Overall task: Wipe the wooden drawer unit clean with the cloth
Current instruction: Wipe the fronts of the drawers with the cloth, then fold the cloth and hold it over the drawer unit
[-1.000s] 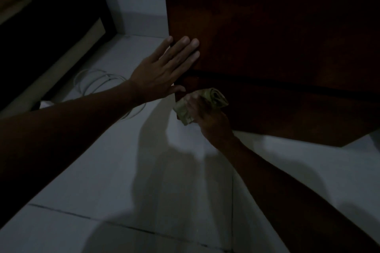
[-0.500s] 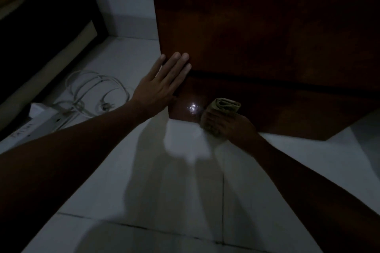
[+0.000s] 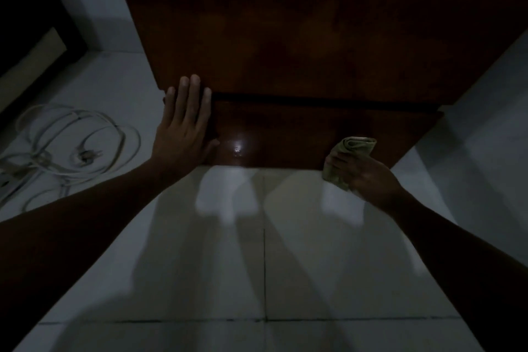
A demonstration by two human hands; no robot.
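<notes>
Half a second ago my right hand (image 3: 368, 177) had the cloth (image 3: 350, 158) low on the drawer unit (image 3: 285, 37) just right of the bright glint (image 3: 237, 147); now it has slid well away from that glint to the unit's bottom right corner, and the view has swung so I face the dark wood more squarely. My fingers are curled around the bunched greenish cloth, gripping it, and the wad sits against the lower drawer front (image 3: 300, 134) right at its bottom edge, partly overhanging the pale floor tiles (image 3: 257, 251). I cannot tell how firmly the cloth presses on the wood. My left hand (image 3: 184, 128) is flat and open on the unit's left edge, fingers together and pointing up across the dark gap between the two drawer fronts, thumb resting toward the glint. Left of the drawer unit, well apart from it, a loose coil of white cable (image 3: 74, 146) lies on the tiles. Behind the unit's left side rises a pale wall (image 3: 94, 3). Shadows of both my forearms fall across the tiles below the unit.
</notes>
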